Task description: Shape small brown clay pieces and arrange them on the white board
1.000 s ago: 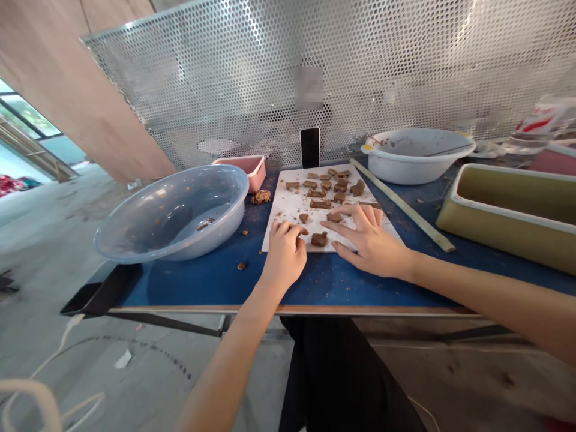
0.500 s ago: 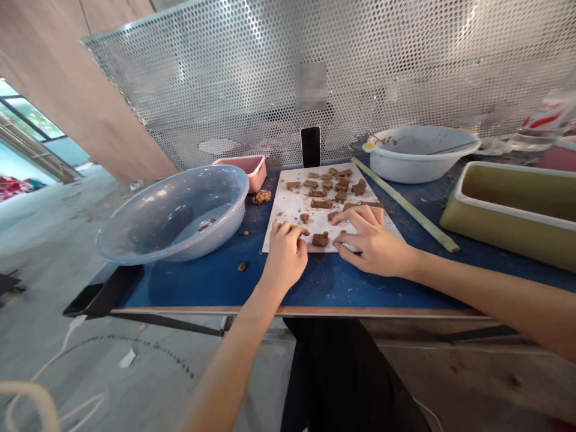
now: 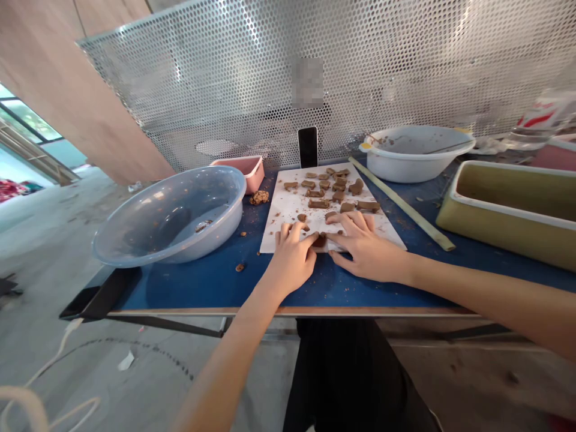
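Observation:
A small brown clay piece (image 3: pixel 320 241) lies near the front edge of a white board (image 3: pixel 288 207), between my two hands. My left hand (image 3: pixel 292 252) has its index finger and thumb against the left side of the piece, its other fingers curled over the board. From the right, my right hand (image 3: pixel 366 249) touches the same piece with its index finger, thumb close below. The fingers hide part of it. Farther back on the board sit several shaped clay pieces (image 3: pixel 318 204), some like little animals, with crumbs around them.
A translucent blue basin (image 3: pixel 171 216) stands left, beside a pink tub (image 3: pixel 254 174) and a clay lump (image 3: pixel 260 197). A pale stick (image 3: pixel 405 207) lies right of the board. Beyond are a white basin (image 3: pixel 405 165) and an olive planter (image 3: pixel 508 222). A phone (image 3: pixel 308 147) stands behind.
My left hand has moved right and my right hand slightly left, so both now meet at the clay piece that lay untouched between them. The view has shifted slightly.

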A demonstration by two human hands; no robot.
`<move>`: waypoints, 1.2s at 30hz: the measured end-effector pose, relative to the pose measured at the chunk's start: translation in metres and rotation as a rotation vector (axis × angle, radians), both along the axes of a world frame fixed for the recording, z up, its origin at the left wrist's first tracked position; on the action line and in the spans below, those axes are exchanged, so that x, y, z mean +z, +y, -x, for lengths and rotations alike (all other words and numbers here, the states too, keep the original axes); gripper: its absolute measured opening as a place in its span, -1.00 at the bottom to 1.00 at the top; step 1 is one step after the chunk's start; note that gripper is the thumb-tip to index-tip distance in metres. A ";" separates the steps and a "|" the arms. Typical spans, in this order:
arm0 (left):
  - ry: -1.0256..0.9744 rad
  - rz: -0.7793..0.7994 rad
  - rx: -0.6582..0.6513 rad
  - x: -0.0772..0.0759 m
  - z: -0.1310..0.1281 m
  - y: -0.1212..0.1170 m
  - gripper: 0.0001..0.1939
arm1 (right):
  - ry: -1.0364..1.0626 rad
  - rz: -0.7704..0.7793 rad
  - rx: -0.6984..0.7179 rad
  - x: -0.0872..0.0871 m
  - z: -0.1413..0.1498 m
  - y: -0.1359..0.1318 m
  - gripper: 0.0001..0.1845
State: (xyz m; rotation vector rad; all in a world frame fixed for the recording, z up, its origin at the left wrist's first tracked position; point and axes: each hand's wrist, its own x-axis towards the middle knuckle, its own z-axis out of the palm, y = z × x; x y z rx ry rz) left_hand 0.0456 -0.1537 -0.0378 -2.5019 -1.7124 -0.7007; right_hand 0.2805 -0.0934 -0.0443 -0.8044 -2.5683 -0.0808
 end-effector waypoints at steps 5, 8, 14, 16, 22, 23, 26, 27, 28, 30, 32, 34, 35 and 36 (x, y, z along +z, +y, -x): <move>0.019 -0.018 0.030 0.003 -0.001 0.000 -0.57 | -0.012 -0.021 -0.015 0.002 -0.001 0.000 -0.64; -0.014 -0.056 0.068 0.006 -0.002 -0.001 -0.57 | -0.008 -0.050 -0.054 0.003 -0.002 0.000 -0.64; -0.018 -0.043 0.021 0.008 -0.003 -0.002 -0.60 | -0.012 -0.057 -0.008 0.002 -0.001 0.000 -0.65; -0.003 -0.043 0.021 0.007 -0.004 -0.002 -0.60 | -0.006 -0.036 0.022 0.001 -0.001 0.000 -0.66; 0.033 -0.042 0.021 0.005 -0.008 -0.002 -0.61 | 0.001 0.002 0.083 -0.002 -0.001 0.002 -0.68; 0.035 -0.043 0.022 0.005 -0.008 -0.002 -0.62 | -0.001 -0.003 0.078 -0.001 -0.001 0.002 -0.68; 0.024 -0.067 0.044 0.005 -0.008 -0.002 -0.61 | 0.013 -0.040 0.017 0.001 0.000 0.001 -0.69; 0.016 -0.077 0.056 0.005 -0.008 -0.002 -0.60 | 0.021 -0.054 -0.003 0.002 0.000 0.000 -0.70; 0.009 -0.086 0.066 0.005 -0.008 -0.002 -0.60 | 0.027 -0.068 -0.017 0.002 0.000 -0.001 -0.71; 0.002 -0.090 0.075 0.005 -0.008 -0.002 -0.59 | 0.031 -0.095 -0.026 0.002 0.001 -0.003 -0.71; 0.003 -0.085 0.069 0.005 -0.008 -0.002 -0.59 | 0.033 -0.119 -0.032 0.002 0.002 -0.004 -0.72; 0.000 -0.081 0.065 0.005 -0.007 -0.001 -0.58 | 0.039 -0.129 -0.046 0.001 0.002 -0.004 -0.72; -0.003 -0.079 0.068 0.005 -0.007 -0.001 -0.57 | 0.042 -0.128 -0.056 0.001 0.002 -0.003 -0.72; -0.009 -0.076 0.073 0.005 -0.007 0.000 -0.57 | 0.046 -0.122 -0.068 0.001 0.001 -0.002 -0.72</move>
